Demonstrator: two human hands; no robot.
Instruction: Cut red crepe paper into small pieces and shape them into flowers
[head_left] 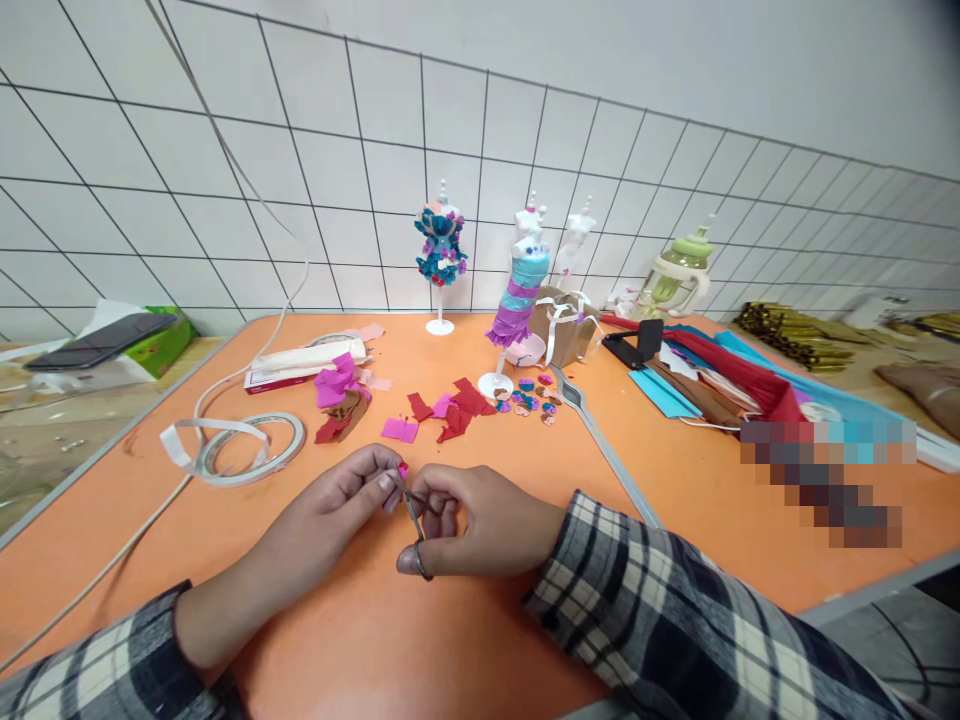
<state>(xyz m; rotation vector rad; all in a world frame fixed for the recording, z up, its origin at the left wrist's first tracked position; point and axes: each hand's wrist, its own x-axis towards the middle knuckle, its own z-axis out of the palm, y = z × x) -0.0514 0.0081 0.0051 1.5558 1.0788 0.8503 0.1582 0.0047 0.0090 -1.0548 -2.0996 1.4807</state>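
Note:
Between the thumb and fingers of my left hand (364, 490) is pinched a small red and pink piece of paper (403, 470). My right hand (457, 515) grips a pair of small scissors (412, 520), thumb through the lower loop. The blades point at the paper and their tips reach its edge; whether they touch it I cannot tell. Beyond my hands lie red paper scraps (463, 408) and a magenta scrap (400, 429). Several small coloured paper pieces (529, 398) sit in a cluster to the right.
Three mini dress forms stand at the back, one with blue ruffles (441, 250), one wrapped in blue and purple (517, 300). A tape roll (251, 450) and a cable (135, 540) lie left. Folded coloured paper (750, 375) and a green bottle (679, 275) are right.

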